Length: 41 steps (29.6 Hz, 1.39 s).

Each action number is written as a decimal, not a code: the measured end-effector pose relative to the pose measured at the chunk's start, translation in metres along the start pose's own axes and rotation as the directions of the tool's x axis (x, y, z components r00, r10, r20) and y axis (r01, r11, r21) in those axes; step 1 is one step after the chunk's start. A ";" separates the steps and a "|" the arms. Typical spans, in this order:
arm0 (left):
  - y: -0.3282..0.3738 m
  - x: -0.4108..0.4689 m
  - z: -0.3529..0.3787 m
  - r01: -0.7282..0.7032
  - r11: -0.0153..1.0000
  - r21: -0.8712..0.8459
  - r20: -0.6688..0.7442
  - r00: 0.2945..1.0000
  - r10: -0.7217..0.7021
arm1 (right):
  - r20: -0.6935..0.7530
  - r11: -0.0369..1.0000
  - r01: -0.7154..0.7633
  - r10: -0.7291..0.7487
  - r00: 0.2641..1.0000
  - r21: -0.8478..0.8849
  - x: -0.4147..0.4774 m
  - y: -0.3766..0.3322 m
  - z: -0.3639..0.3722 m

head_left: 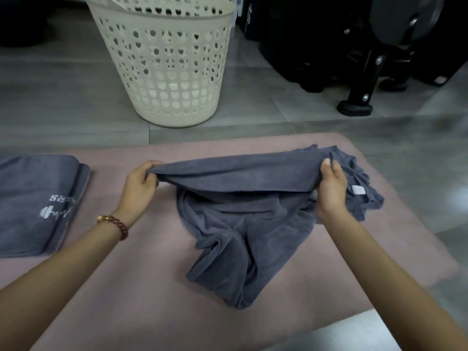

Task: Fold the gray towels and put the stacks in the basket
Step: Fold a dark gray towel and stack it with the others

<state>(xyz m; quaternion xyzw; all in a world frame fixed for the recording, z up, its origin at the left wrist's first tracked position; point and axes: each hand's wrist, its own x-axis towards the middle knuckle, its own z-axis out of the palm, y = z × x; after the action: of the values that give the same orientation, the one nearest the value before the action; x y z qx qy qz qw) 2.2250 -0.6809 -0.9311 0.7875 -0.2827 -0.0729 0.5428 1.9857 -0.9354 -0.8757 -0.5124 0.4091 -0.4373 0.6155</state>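
You were at the very start of folding this piece. Your left hand (141, 183) pinched 1 end of the upper hem of the gray towel (243, 224), fingers curled over the cloth. Your right hand (331, 188) gripped the other end with the thumb on top. The 2 hands were well apart, and the hem ran nearly taut between them, raised just off the pink mat (141, 274).

Below the hem the cloth lay bunched and creased in the middle of the mat, trailing toward its near edge. A small white label (358, 190) showed just beside your right hand.

The folded stack (33, 203) lay at the mat's left edge with its logo up, and its side showed at least 2 layers. The basket (164, 72) stood on the tiled floor beyond the mat's far edge, apart from it. I could not tell whether it held anything.

I judged the task partly done: 1 stack made, this towel unfolded, nothing visibly moved to the basket. The next move called for keeping both pinches and lifting or drawing the hem so the bunched part opened flat. I could not tell whether you held true corners, so check that before the first fold.
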 end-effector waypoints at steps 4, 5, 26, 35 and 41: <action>0.046 0.035 -0.026 -0.027 0.994 -0.105 -0.187 0.982 0.007 | -0.047 0.978 0.152 -0.160 0.986 -0.141 0.023 -0.022 0.032; 0.056 0.040 -0.030 -0.050 0.995 -0.086 -0.232 0.972 0.029 | -0.058 0.969 0.183 -0.195 0.979 -0.163 0.028 -0.028 0.040; 0.044 0.015 -0.019 0.187 0.799 -0.571 -0.013 0.971 -0.237 | -0.162 0.973 0.071 -0.108 0.981 -0.220 0.038 0.009 0.005; 0.037 0.024 -0.020 0.087 0.995 -0.038 -0.295 0.951 -0.094 | -0.297 0.959 0.057 -0.142 0.944 -0.279 0.037 0.011 0.002; 0.018 0.027 -0.036 0.092 0.977 0.195 -0.314 0.949 -0.027 | 0.050 0.678 0.226 -0.270 0.962 -0.699 0.039 0.011 0.013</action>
<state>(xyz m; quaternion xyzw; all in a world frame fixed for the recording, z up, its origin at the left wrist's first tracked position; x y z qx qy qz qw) 2.2557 -0.6700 -0.8951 0.8495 -0.1762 0.0645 0.4930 2.0102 -0.9679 -0.8868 -0.7444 0.4880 -0.3440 0.2991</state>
